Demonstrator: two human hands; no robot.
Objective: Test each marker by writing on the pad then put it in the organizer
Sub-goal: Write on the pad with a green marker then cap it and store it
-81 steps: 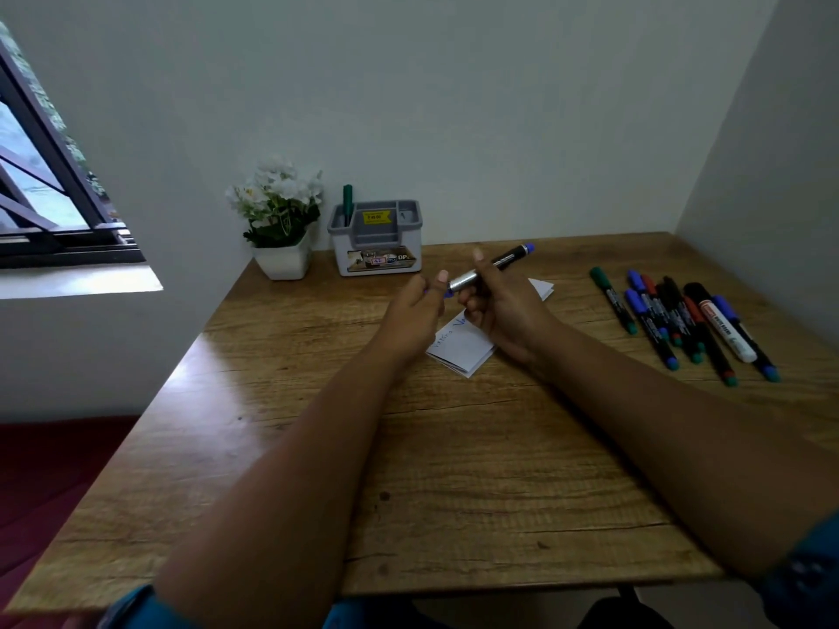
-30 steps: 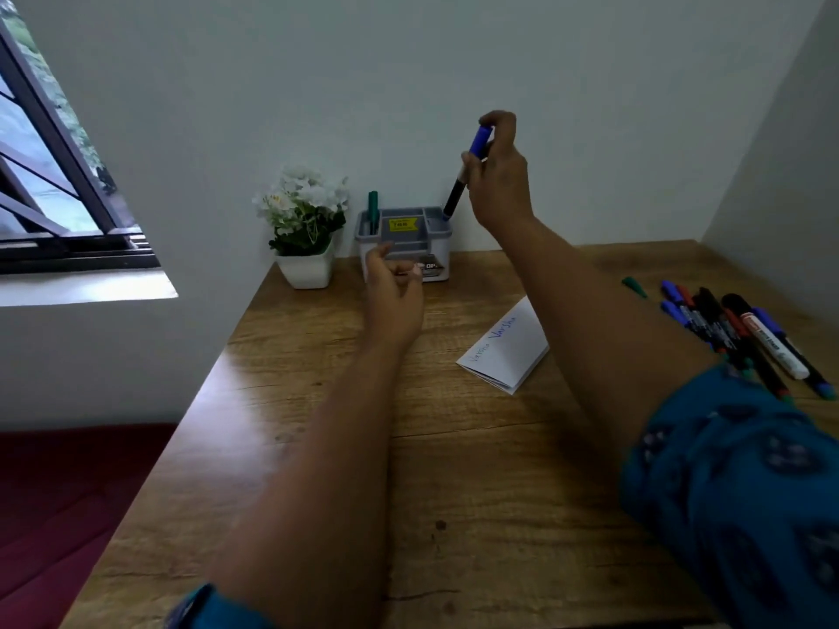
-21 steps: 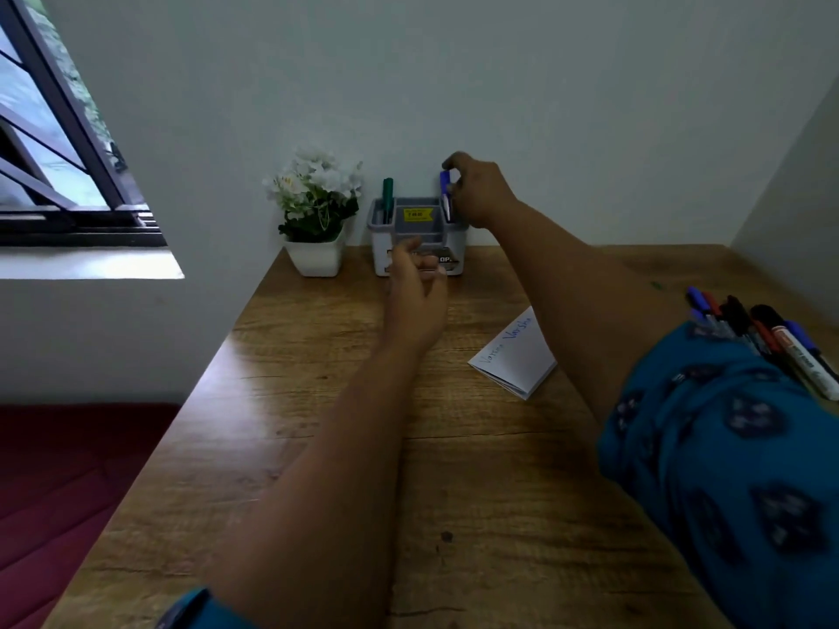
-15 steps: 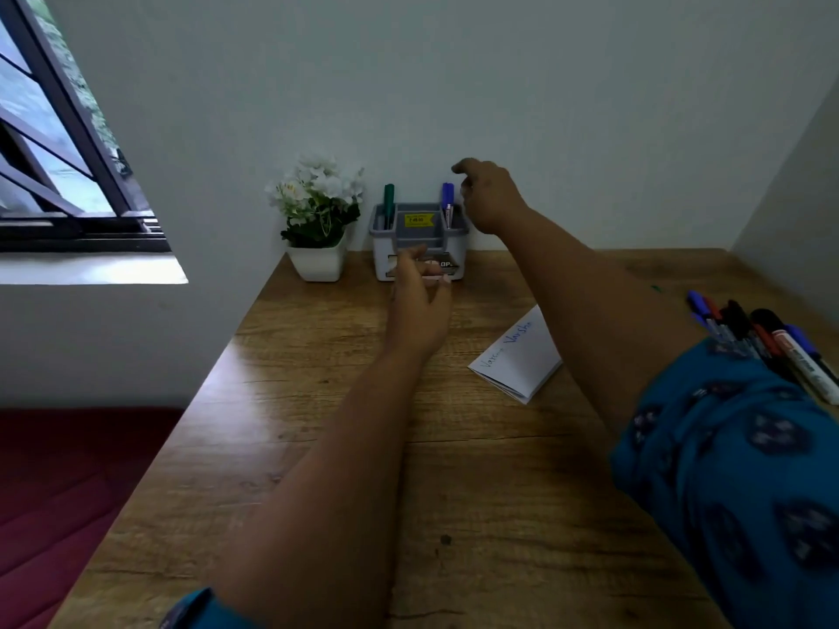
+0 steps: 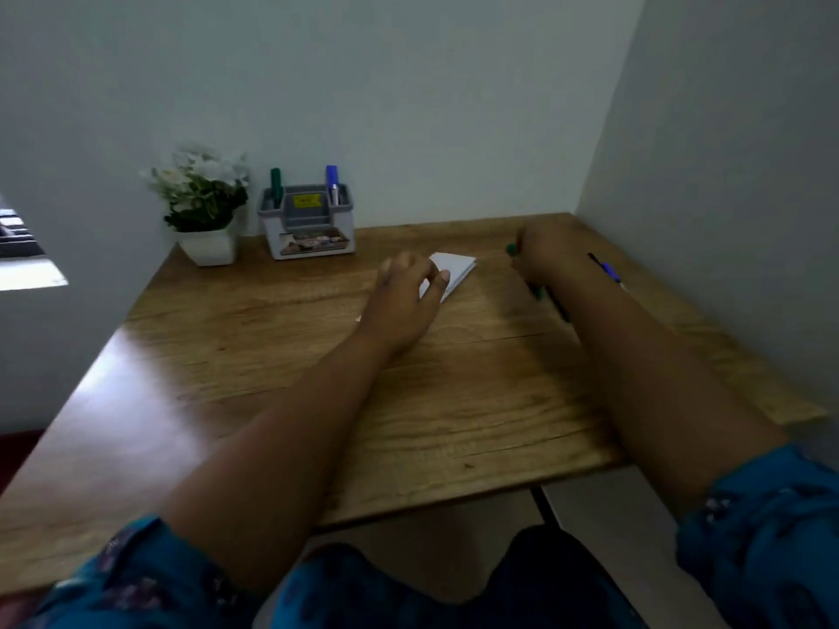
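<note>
Two markers stand upright in the grey organizer (image 5: 306, 220) at the back of the wooden desk (image 5: 272, 379): a green marker (image 5: 275, 186) in its left rear slot and a blue marker (image 5: 332, 183) in its right rear slot. Nearer the person, the white pad (image 5: 454, 270) lies flat on the desk, and the left hand (image 5: 404, 297) hovers over its near corner with fingers loosely curled, holding nothing. To the right, the right hand (image 5: 545, 256) is down among the loose markers (image 5: 608, 272); a green-capped marker (image 5: 512, 250) shows at its fingertips, but motion blur hides whether the fingers are closed on it, so I cannot tell. Most of the loose markers are covered by the right forearm. Left of the organizer sits a small white pot of white flowers (image 5: 202, 206) against the wall.
</note>
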